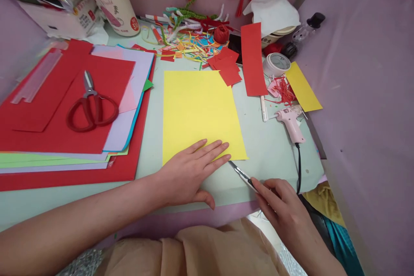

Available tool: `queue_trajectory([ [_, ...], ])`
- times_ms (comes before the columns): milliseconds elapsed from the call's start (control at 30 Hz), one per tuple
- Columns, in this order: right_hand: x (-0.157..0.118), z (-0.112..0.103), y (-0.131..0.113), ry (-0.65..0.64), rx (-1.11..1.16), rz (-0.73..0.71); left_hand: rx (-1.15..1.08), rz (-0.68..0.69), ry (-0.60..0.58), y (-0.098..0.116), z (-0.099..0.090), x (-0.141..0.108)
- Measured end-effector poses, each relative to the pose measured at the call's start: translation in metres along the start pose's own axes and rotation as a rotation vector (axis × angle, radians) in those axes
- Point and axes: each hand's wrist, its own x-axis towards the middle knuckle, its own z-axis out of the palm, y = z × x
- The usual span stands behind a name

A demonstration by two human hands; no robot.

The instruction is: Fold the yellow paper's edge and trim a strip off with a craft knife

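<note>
A yellow sheet of paper [200, 114] lies flat on the pale green table [236, 185]. My left hand [197, 168] rests with spread fingers on the sheet's lower edge, palm down. In my right hand [281, 202], fingers closed round its handle, is a slim utility knife [242, 174]. Its tip points up and left, close to the bottom edge of the sheet and just beyond my left fingertips. Whether the tip touches the paper is too small to tell.
Red-handled scissors [92, 108] lie on stacked coloured paper [121, 138] at left. Behind are paper scraps [194, 47], red squares [229, 67] and a white bottle [113, 2]. At right are a red strip [254, 60], white tape roll [276, 64] and pink glue gun [291, 123].
</note>
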Motion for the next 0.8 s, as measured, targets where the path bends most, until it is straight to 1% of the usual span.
queue_trajectory([
  [100,0.000,0.000,0.001,0.011,-0.003,-0.009,0.019,-0.035,-0.046,-0.002,-0.005,-0.011],
  [233,0.004,0.002,0.000,0.012,-0.007,-0.010,0.017,-0.038,-0.082,-0.004,-0.004,-0.020],
  [433,0.013,0.008,-0.006,0.026,0.002,-0.005,0.003,-0.034,-0.060,-0.005,-0.001,-0.019],
  [667,0.004,0.000,-0.006,-0.070,0.026,0.003,-0.004,-0.033,-0.039,-0.005,0.002,-0.021],
  [800,0.008,-0.001,-0.012,-0.040,0.005,-0.018,0.000,-0.033,-0.026,-0.005,0.003,-0.020],
])
